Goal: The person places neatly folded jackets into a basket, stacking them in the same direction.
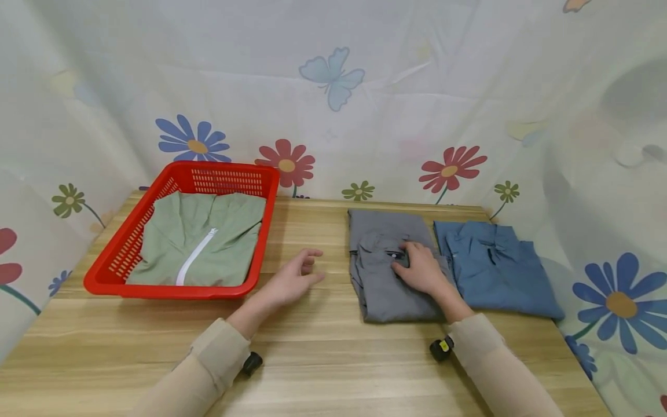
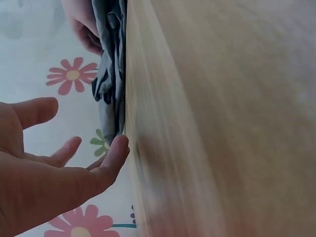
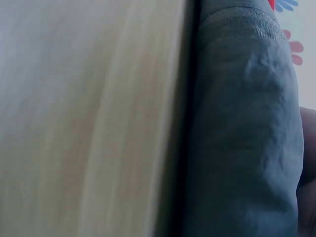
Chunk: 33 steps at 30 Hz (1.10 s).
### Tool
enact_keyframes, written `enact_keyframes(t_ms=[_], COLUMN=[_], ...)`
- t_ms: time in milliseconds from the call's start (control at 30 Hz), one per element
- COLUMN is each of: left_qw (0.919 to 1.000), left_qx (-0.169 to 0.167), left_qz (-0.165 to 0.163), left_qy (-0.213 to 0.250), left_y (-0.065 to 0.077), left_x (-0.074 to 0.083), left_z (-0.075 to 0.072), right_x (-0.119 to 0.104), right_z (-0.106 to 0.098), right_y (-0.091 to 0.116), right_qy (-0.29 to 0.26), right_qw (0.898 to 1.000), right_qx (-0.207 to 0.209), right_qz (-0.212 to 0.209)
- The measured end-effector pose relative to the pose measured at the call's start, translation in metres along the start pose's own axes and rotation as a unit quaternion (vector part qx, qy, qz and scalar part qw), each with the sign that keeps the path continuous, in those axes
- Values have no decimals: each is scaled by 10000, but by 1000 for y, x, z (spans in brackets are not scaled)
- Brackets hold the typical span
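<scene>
A folded grey garment (image 1: 388,298) lies on the table, with a small dark opening and a pale mark near its middle. My right hand (image 1: 423,269) rests on top of it, thumb and forefinger apart beside that opening. In the right wrist view the garment's thick folded side (image 3: 242,128) fills the middle, and only a dark sliver of the hand shows at the right edge. My left hand (image 1: 292,281) hovers between the garment and the red basket, holding nothing; its thumb and fingers (image 2: 114,160) are spread apart in the left wrist view.
The red plastic basket (image 1: 271,220) stands at the left, holding a folded green garment (image 1: 224,255) with a white zip. A folded blue garment (image 1: 500,278) lies right of the grey one. Behind the wooden table (image 1: 333,370) hangs a flowered curtain (image 1: 375,127).
</scene>
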<state>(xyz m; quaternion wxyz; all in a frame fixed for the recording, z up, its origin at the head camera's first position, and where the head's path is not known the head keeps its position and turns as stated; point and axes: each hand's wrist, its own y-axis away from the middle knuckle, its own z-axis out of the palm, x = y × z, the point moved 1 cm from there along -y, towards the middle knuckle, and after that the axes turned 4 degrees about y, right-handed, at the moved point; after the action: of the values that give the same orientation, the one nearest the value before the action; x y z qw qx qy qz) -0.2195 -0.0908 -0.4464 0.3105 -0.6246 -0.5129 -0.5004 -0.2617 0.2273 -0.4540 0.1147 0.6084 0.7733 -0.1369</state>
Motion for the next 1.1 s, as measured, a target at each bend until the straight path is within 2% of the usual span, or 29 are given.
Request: enact_keyframes(t_ms=[167,400,567,833,1100], left_qw=[9994,9983,9981,9964,9936], left_qx=[141,279,290,326,345], left_qz=[-155,-353,-299,-306,-291], left_qy=[289,371,454,727,1032], left_y=[-3,-6,-9,-17,-17], left_x=[3,6,7,6,7], left_z=[2,5,8,9,9], right_x=[-13,-27,-36,-48,-60], right_z=[5,8,7,8,13], right_y=[-3,-6,-8,-7,-8], right_qy=[29,103,122,-154,-274], right_qw=[10000,9996,9993,9981,9959], right_qx=[-37,-116,-187,-337,-364], right_qz=[-79,-234,-315,-494,-783])
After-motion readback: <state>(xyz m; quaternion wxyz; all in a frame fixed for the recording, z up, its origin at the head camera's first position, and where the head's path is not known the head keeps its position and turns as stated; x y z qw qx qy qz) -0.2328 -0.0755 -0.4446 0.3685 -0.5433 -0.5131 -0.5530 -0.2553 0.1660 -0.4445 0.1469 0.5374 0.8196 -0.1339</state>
